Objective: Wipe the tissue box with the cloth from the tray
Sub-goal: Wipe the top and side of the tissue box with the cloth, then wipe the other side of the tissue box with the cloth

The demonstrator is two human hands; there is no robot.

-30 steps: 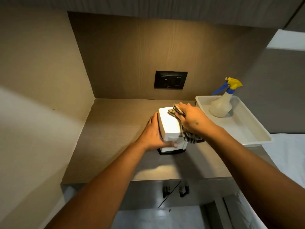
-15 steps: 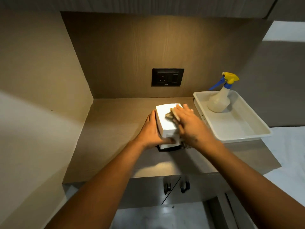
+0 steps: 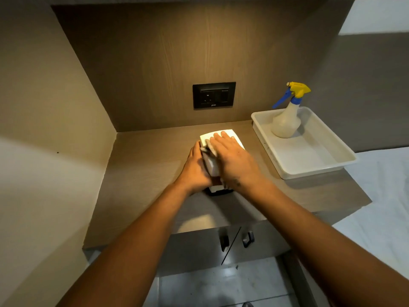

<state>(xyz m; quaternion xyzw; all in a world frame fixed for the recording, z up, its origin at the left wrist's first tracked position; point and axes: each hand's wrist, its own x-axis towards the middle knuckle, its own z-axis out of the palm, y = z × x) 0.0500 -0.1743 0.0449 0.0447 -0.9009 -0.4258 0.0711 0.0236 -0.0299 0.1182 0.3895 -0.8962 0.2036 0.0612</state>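
Note:
A white tissue box (image 3: 230,135) with a dark base stands on the wooden counter (image 3: 143,173), in the middle. My left hand (image 3: 195,169) grips its left side. My right hand (image 3: 232,158) lies flat on top of the box and presses a dark patterned cloth (image 3: 206,150) against it. Only a small bunch of the cloth shows at the left edge of my right hand, and a strip near my wrist. The white tray (image 3: 309,171) sits to the right of the box.
A spray bottle (image 3: 287,120) with a yellow and blue trigger stands in the tray's far end. A black wall socket (image 3: 214,95) is on the back panel. Side walls close in the counter on the left. Drawer handles (image 3: 247,239) hang below the front edge.
My right hand with the cloth has slid from the box's right side across its top to the left. My left hand has kept its hold on the box.

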